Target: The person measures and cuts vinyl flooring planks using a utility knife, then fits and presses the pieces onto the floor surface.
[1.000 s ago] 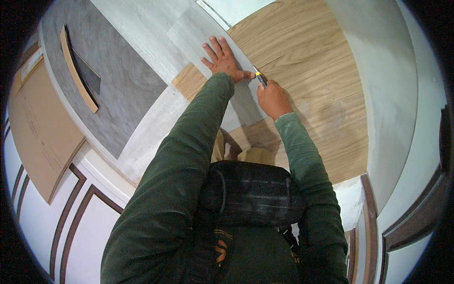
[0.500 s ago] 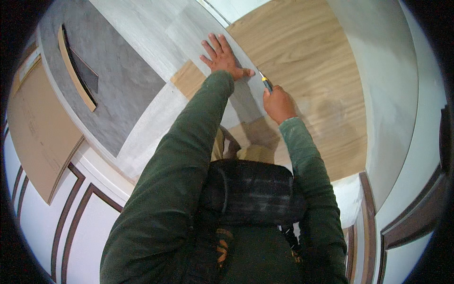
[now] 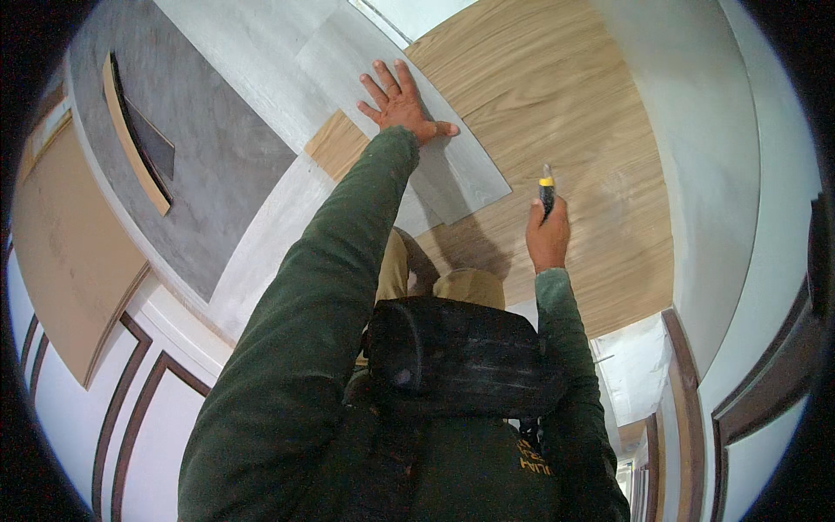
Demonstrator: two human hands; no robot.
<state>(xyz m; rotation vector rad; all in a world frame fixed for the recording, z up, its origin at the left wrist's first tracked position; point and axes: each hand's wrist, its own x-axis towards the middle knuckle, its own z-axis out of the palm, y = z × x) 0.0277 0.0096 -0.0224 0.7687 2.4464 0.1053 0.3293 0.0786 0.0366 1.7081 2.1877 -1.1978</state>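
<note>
Resting the wide-spread left grip (image 3: 404,111) on a grey plank (image 3: 474,178) already laid bordering wood-grain planks (image 3: 604,143), and holding a utility knife (image 3: 546,198) in the right grip (image 3: 548,239), right of that plank, without clearly showing any finished or remaining cut.

Moderately bright over the wood-look planks (image 3: 600,122), brightest at the far white strip (image 3: 422,13); dim and grainy in the left sleeve (image 3: 287,296). Softly shadowed on the grey plank (image 3: 465,170) right of that sleeve, and beyond the knees (image 3: 472,285). Slightly blurred at the cutter (image 3: 546,196). Bowed toward the rim, black at the corners.
</note>
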